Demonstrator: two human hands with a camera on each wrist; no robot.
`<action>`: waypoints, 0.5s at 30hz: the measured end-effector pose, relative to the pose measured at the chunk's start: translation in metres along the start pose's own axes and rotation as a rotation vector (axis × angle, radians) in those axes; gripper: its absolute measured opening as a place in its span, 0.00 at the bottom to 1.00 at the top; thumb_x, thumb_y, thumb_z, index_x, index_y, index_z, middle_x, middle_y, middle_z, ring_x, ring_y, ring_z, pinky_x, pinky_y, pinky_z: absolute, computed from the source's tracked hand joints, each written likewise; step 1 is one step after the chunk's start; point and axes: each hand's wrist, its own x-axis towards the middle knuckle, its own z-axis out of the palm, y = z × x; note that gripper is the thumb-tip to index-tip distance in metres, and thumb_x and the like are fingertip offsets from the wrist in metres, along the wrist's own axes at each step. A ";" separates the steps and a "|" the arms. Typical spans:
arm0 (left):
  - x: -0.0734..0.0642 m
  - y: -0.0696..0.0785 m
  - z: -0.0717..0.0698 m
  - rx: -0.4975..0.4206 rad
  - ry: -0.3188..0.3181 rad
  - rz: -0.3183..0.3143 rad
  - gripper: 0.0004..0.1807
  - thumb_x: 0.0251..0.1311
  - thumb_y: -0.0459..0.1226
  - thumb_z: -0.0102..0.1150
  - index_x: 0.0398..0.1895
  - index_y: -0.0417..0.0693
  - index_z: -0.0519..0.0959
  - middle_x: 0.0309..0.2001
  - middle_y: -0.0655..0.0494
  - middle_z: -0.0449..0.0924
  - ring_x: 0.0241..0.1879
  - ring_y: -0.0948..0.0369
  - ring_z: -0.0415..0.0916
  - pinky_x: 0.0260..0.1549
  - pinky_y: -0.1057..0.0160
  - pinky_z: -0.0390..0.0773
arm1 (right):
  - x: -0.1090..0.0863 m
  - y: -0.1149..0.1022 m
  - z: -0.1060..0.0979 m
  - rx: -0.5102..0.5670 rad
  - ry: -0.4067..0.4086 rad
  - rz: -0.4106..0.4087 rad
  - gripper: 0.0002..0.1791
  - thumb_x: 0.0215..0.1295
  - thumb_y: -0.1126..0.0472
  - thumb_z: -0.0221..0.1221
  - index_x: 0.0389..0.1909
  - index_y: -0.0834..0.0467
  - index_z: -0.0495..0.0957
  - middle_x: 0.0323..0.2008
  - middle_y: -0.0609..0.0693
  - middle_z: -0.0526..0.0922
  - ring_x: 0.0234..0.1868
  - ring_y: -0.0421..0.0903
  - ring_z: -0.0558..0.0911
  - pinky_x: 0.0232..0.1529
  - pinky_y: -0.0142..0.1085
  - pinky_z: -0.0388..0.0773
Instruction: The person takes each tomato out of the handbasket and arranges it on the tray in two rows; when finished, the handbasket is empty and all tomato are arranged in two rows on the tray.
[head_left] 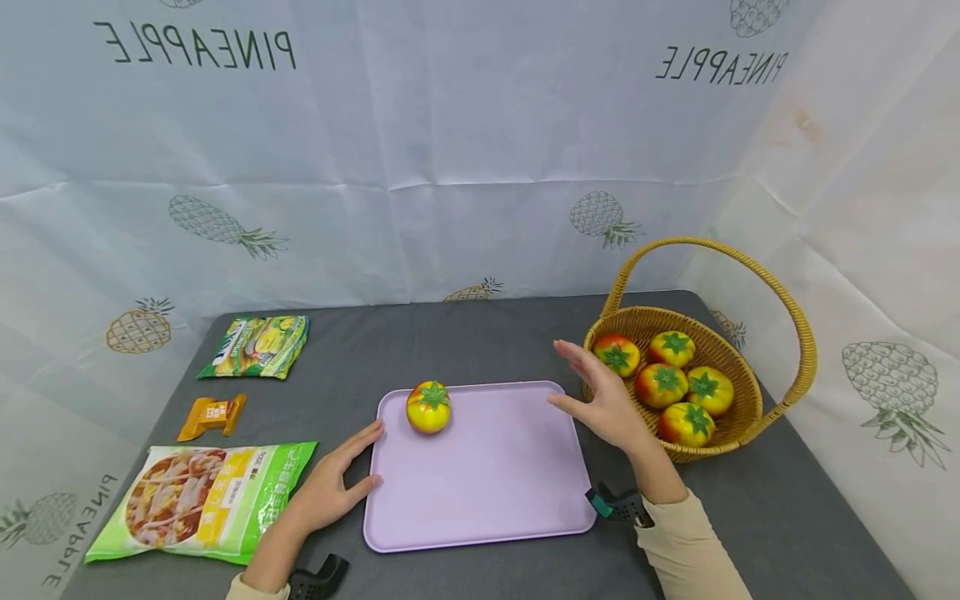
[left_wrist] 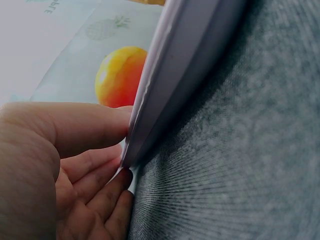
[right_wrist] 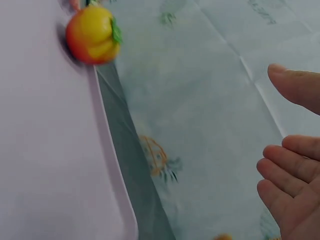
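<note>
While the lilac tray (head_left: 480, 483) is touched by the straight-fingered left hand (head_left: 327, 490), five persimmon-like fruits (head_left: 662, 386) are held in the wicker basket (head_left: 745, 400) right of the tray, nearer the empty, outspread right hand (head_left: 611, 408).

I'm looking into a curtained-off tabletop booth; what kind of building holds it, I can't tell. Beyond the left hand (head_left: 324, 492) and right hand (head_left: 606, 408) hangs a pineapple-print cloth (head_left: 465, 117), its lettering reversed, also closing in both sides of the grey-covered table (head_left: 465, 346) beneath them.
</note>
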 end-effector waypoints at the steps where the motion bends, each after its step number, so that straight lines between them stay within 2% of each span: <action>1: 0.000 0.000 0.000 0.006 -0.001 0.008 0.33 0.58 0.41 0.62 0.67 0.44 0.66 0.69 0.49 0.65 0.69 0.72 0.55 0.59 0.87 0.45 | -0.003 0.002 -0.006 -0.010 0.020 0.008 0.39 0.55 0.64 0.67 0.67 0.60 0.62 0.66 0.57 0.67 0.67 0.54 0.66 0.65 0.26 0.60; 4: 0.001 -0.001 -0.001 0.006 0.000 0.017 0.33 0.58 0.41 0.63 0.67 0.44 0.66 0.68 0.49 0.65 0.69 0.73 0.54 0.59 0.87 0.45 | -0.011 0.008 -0.021 -0.032 0.075 0.048 0.38 0.55 0.65 0.66 0.67 0.59 0.62 0.66 0.58 0.67 0.67 0.55 0.66 0.62 0.17 0.58; 8: 0.002 -0.001 0.000 -0.007 0.008 0.030 0.33 0.58 0.41 0.63 0.67 0.44 0.66 0.68 0.48 0.65 0.68 0.74 0.53 0.60 0.87 0.45 | -0.020 0.017 -0.040 -0.041 0.133 0.090 0.38 0.56 0.67 0.66 0.67 0.59 0.62 0.65 0.60 0.67 0.67 0.57 0.64 0.61 0.14 0.56; 12: 0.002 -0.002 0.001 -0.018 0.024 0.049 0.33 0.57 0.39 0.63 0.66 0.42 0.67 0.68 0.46 0.65 0.68 0.76 0.52 0.60 0.87 0.46 | -0.030 0.024 -0.058 -0.091 0.148 0.154 0.38 0.58 0.64 0.64 0.69 0.58 0.60 0.67 0.60 0.66 0.67 0.60 0.63 0.59 0.12 0.55; 15: 0.000 -0.003 0.003 -0.018 0.025 0.052 0.33 0.56 0.39 0.64 0.66 0.42 0.67 0.67 0.46 0.66 0.68 0.77 0.52 0.60 0.87 0.46 | -0.036 0.028 -0.069 -0.142 0.136 0.236 0.39 0.61 0.59 0.63 0.70 0.58 0.57 0.68 0.61 0.63 0.68 0.63 0.62 0.68 0.31 0.60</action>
